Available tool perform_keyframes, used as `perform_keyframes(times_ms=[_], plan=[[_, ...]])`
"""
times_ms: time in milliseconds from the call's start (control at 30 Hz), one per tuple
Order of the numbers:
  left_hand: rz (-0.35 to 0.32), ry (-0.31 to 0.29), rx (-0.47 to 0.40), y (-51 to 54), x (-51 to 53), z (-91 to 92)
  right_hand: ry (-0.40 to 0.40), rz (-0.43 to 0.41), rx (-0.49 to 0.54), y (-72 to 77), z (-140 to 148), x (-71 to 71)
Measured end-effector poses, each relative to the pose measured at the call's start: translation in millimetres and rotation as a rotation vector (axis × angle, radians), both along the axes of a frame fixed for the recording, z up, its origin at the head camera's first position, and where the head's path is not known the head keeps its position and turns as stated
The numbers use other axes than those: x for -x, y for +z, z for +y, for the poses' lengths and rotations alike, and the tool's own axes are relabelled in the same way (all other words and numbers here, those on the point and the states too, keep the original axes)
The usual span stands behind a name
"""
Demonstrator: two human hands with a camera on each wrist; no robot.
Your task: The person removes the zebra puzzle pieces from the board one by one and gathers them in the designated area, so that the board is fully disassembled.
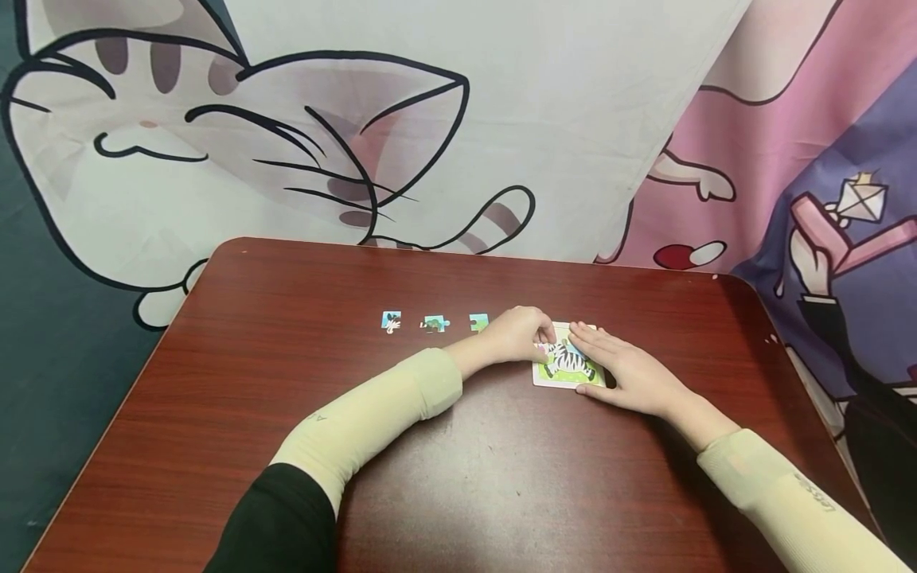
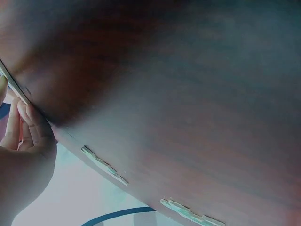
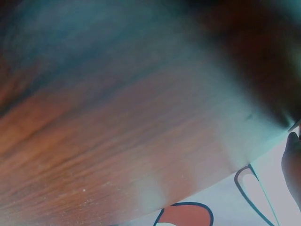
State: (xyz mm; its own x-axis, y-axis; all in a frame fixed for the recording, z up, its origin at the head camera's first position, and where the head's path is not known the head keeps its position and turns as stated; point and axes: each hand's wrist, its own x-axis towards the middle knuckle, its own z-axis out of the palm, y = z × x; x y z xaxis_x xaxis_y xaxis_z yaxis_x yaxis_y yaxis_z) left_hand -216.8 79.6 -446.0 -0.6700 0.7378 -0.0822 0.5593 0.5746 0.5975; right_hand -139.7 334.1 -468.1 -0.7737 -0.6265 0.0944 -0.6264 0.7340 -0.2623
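Watching by remote feed. Board (image 1: 566,372) lies flat on the worktop (image 1: 501,485), right of centre in my head view, between the two hands: white border, zebra on green ground.

Left hand (image 1: 510,336) at the board's upper left, fingers bent, tips on or just over the picture. Whether that grip pinches a loose piece, I can't tell; the fingers cover the spot, and my left wrist view catches only the board's thin edge beside them.

Right hand (image 1: 634,374) on the board's right side, fingers extended along the upper right, thumb by the lower edge. I read that grip as released, touching without clasping.

Left of the left hand, three pieces in a loose row, apart from one another: zebra piece (image 1: 391,321), blue-green piece (image 1: 435,324), green piece (image 1: 478,322), the last nearest the hand. Pale sleeves (image 1: 401,394) on both forearms. Cat-print cloth (image 1: 559,119) hangs behind.
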Motion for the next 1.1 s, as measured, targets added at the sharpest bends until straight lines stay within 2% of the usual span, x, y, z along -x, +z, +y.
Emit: perform_keyframes(times_ms=[467, 1100], plan=[[0.02, 0.006, 0.048, -1.7, 1.5, 2.5, -0.017, -0.002, -0.014, -0.5, -0.8, -0.3], [0.033, 0.023, 0.051, 1.7, -2.2, 3.0, -0.012, -0.004, -0.008, -1.3, -0.3, 0.3]])
